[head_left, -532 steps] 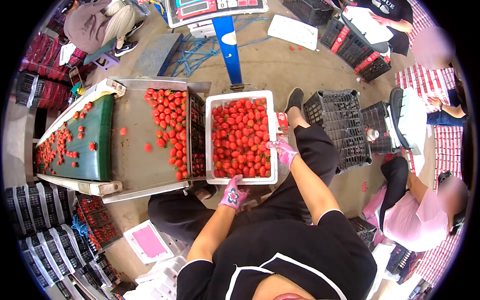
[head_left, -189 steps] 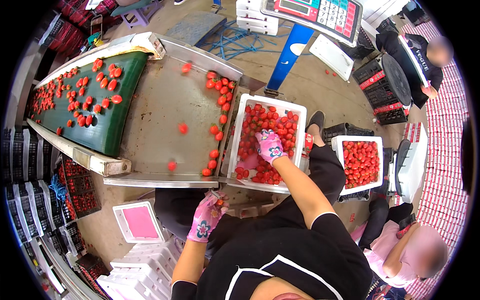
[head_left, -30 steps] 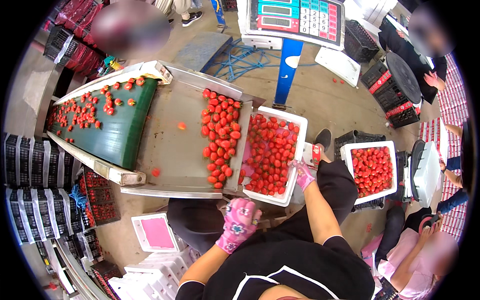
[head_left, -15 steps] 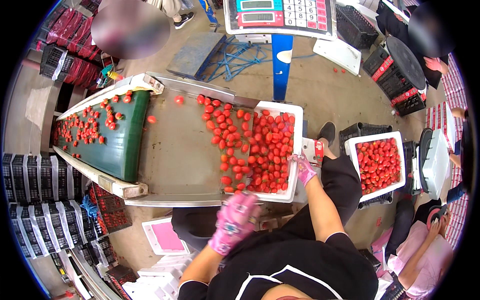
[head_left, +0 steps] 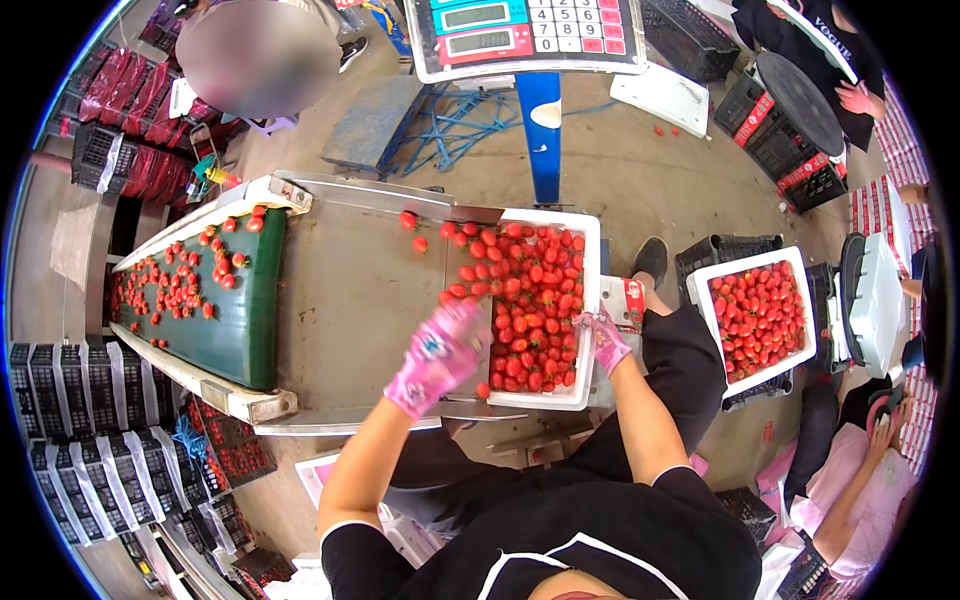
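left hand, too blurred to tell its grip, is over the metal tray; right hand grips the white box by its right rim. red tomatoes lie in the box and across the tray's lip; hasty sweeping could spill some.

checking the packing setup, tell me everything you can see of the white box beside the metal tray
The white box is rectangular, open-topped and thick-rimmed, and looks like foam. It sits upright at the right end of the metal tray, its left rim hidden. Red tomatoes hide most of its floor; the gloved right hand touches its right rim. What supports it is mostly hidden.
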Motion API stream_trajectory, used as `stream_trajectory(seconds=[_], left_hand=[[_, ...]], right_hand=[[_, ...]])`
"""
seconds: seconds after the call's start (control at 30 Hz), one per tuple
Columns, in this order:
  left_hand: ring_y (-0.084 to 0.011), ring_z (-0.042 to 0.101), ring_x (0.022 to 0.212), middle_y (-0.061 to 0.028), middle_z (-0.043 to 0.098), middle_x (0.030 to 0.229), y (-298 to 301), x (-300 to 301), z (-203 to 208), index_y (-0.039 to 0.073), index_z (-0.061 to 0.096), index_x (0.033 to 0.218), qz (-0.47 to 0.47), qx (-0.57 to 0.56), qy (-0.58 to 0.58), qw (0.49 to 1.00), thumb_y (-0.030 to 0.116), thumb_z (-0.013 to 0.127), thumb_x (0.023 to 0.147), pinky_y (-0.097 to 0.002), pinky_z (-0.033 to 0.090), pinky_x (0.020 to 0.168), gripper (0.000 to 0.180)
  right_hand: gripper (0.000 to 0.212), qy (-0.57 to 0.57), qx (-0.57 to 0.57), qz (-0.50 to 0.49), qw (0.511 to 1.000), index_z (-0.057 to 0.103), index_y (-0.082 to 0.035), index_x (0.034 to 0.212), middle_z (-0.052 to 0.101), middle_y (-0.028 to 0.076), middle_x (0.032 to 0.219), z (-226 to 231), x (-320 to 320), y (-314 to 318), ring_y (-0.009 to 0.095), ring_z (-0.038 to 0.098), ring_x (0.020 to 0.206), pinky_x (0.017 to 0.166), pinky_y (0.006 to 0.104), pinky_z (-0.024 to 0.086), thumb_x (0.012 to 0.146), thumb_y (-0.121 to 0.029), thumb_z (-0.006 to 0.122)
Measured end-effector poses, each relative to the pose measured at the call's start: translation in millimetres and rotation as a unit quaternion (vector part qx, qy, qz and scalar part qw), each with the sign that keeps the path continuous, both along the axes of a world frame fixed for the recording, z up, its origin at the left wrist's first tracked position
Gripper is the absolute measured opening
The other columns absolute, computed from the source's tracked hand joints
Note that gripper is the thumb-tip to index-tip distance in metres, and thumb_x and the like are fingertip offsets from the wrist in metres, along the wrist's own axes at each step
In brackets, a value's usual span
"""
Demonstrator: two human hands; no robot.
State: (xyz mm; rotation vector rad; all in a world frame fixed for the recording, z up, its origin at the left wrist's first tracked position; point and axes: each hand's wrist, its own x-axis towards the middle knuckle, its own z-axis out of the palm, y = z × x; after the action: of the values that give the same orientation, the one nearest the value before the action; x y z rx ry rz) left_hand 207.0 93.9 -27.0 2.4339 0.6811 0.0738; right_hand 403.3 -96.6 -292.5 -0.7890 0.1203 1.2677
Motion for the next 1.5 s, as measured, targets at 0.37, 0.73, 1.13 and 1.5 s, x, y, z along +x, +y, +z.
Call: stream_trajectory(seconds=[0.37, 0.73, 1.13, 1.5], left_hand=[[-0.0362, 0.047, 0.105, -0.0135, 0.058, 0.105, 124, 42, -81, 0.007, 0.056, 0.111, 0.202, 0.183, -0.031, 0.962, 0.024, 0.071, 0.074, -0.0439, 0.039, 0.093, 0.043], [-0.036, 0.047, 0.118, -0.0186, 0.053, 0.122, 15, 50, -57, 0.006, 0.056, 0.112, -0.005, -0.055, -0.066, 0.996, 0.016, 0.063, 0.082, -0.0418, 0.039, 0.1, 0.033], [-0.0341, 0.058, 0.091, -0.0194, 0.059, 0.1, -162, -36, -39, -0.001, 0.055, 0.105, -0.188, 0.1, 0.217, 0.953, 0.022, 0.054, 0.081, -0.045, 0.046, 0.083, 0.033], [-0.0369, 0.047, 0.108, -0.0223, 0.051, 0.11, -66, 27, -18, -0.003, 0.048, 0.11, 0.071, 0.351, 0.103, 0.928, 0.019, 0.062, 0.076, -0.0446, 0.038, 0.094, 0.043]], right_hand=[[0.072, -0.07, -0.003, -0.015, 0.997, 0.027, -0.011, 0.141, 0.063, 0.009, 0.088, 4, 3, -2, 0.018, 0.062, 0.081, 0.073, 0.0299, 0.051, 0.081, -0.004, 0.065], [0.073, 0.016, 0.006, -0.033, 0.999, 0.024, -0.012, 0.142, 0.062, 0.005, 0.081, 19, 4, -3, 0.018, 0.063, 0.078, 0.075, 0.0307, 0.053, 0.082, -0.001, 0.064], [0.078, -0.002, 0.046, -0.033, 0.998, 0.022, -0.008, 0.143, 0.062, 0.007, 0.079, 22, 6, -7, 0.018, 0.064, 0.074, 0.073, 0.0302, 0.054, 0.079, 0.001, 0.067], [0.077, -0.08, 0.079, -0.021, 0.993, 0.019, -0.007, 0.143, 0.063, 0.009, 0.084, 3, 7, -12, 0.02, 0.063, 0.081, 0.079, 0.0311, 0.049, 0.081, -0.003, 0.064]])
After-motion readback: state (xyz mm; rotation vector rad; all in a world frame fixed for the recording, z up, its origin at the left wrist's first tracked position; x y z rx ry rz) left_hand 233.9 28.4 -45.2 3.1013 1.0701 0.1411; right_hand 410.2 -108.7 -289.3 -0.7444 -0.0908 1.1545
